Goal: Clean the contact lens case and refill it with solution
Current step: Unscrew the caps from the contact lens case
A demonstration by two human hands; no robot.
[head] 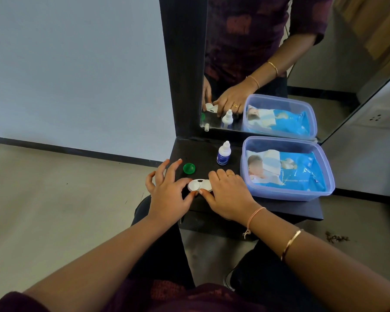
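**L hand (pixel 167 194) pinched on case end, R hand (pixel 230 194) laid over the other**

The L hand is seen at the left end of the case (pixel 198 185): thumb and forefinger are closed on its round white end, the other fingers are lifted and spread. The R hand is set over the right end, fingers curved down on it, thumb tip against the near edge. That end is mostly hidden, so whether its well is open can't be told.

The case lies flat near the front of the black shelf (pixel 203 154). Its long axis runs left-right, roughly parallel to the front edge, so one end is given to each hand. Neither hand has to reach; both are already in contact.

A green cap (pixel 189 168) lies loose just behind and left of the case, nearer the L hand. It is judged to be off the R-side well. The bottle (pixel 223 154) stands upright, capped, behind the case and just past the R hand's fingers. The R hand is nearer to it.

Judged step: the white end is abt to be unscrewed by the L hand, w/ the case held down by the R. Cleaning and refill are not yet done.

A box (pixel 286 194) holding a blue pack sits to the right, just beside the R hand.
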